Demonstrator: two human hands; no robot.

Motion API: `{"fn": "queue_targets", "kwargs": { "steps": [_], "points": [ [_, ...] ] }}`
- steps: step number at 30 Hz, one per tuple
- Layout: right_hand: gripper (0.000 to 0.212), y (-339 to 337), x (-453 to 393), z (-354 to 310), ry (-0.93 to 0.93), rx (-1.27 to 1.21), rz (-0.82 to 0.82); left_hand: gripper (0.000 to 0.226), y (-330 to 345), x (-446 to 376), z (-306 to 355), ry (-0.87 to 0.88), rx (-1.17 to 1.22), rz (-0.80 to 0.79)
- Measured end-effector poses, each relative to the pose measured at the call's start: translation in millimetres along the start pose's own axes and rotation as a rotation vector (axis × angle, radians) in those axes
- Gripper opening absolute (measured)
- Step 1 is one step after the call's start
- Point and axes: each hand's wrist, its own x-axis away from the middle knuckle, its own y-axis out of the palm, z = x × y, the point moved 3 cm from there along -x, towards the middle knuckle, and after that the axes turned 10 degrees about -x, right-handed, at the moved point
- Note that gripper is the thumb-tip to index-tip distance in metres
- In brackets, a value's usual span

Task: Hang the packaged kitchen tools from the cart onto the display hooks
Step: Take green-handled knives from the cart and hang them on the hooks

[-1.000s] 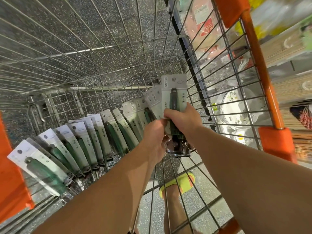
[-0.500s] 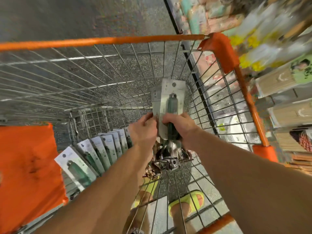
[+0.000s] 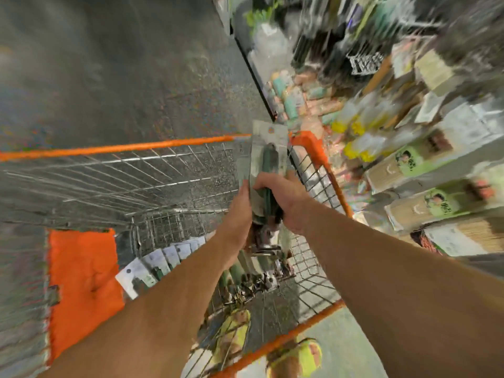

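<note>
Tools (image 3: 268, 170) in a bunch sit near frame centre, above the cart (image 3: 169, 170): grey-white cards with a dark green handle showing on the front one and shiny metal ends hanging below the hands. The right hand (image 3: 283, 199) wraps its fingers round the bunch from 3 o'clock; the left hand (image 3: 240, 205) lies against its 9 o'clock edge, fingers mostly straight, though how firmly it holds cannot be told. Motion blur smears the card print, and how many packs are in the bunch is unclear. More packs (image 3: 152, 264) lie in a row in the cart at 7 o'clock, partly hidden behind the left forearm. The bunch's long axis runs 12 to 6 o'clock, card tops at 12. Shelves (image 3: 409, 165) at 2 o'clock are blurred
</note>
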Motion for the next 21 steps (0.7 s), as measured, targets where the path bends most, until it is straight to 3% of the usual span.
{"fn": "queue_targets", "kwargs": {
  "steps": [3,8,9,12,16,19,21],
  "points": [
    [0.058,-6.2,29.2,-31.5,-0.034,-0.03,-0.008,0.071,14.7,17.2,30.2,0.115,0.002,-0.002],
    [0.023,-36.6,91.6,-85.5,-0.243,-0.094,0.007,0.085,44.5,41.2,77.5,0.197,0.067,-0.084],
    [0.023,-45.8,102.5,-93.8,-0.281,-0.105,0.032,0.087,50.6,46.3,88.8,0.169,0.083,-0.076],
    [0.041,-71.5,136.8,-120.2,-0.378,-0.126,0.074,0.127,73.2,48.6,119.8,0.113,0.116,-0.089],
    [0.054,-105.6,187.6,-169.2,-0.628,-0.104,0.174,0.131,117.9,53.2,175.9,0.213,0.102,-0.046],
    [0.053,-141.0,226.2,-203.5,-0.781,-0.044,0.218,0.12,160.9,92.8,230.2,0.364,0.057,-0.077],
    [0.05,-172.0,257.2,-222.2,-0.852,-0.006,0.328,0.135,187.0,118.5,259.2,0.456,0.059,-0.114]
  ]
}}
